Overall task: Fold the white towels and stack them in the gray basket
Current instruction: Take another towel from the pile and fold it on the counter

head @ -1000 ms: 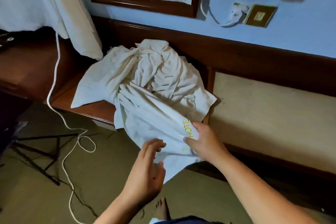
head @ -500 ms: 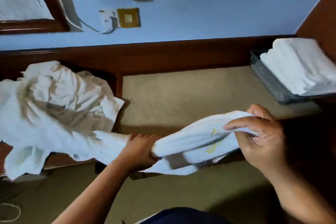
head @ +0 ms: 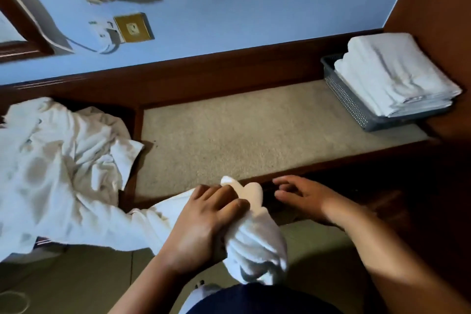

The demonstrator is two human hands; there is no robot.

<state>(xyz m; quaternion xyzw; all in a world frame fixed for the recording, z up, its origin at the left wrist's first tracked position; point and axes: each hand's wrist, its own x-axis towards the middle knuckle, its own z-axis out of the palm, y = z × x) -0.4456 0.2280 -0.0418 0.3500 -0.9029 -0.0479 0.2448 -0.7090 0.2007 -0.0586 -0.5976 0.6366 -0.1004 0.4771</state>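
Far left of the gray basket (head: 349, 102), the crumpled towel pile (head: 51, 173) runs off the left edge. The left grip (head: 201, 227) hides the middle of the bunched towel (head: 257, 245), whose lower end is blurred.

Ledge (head: 254, 130): centre, along the foot of the wall.
Basket (head: 344, 99): on the ledge, far right end.
Folded towels (head: 392, 76): stacked in the basket, rising above its rim.
Towel pile (head: 58, 160): left of the ledge, reaching its left border.
Towel (head: 257, 239): trails from the pile rightward past the ledge's near edge, gripped in the left hand (head: 204, 222).
Right hand (head: 303, 194): just right of the towel, apart from it.
Socket (head: 132, 28): on the wall, above and behind the pile.
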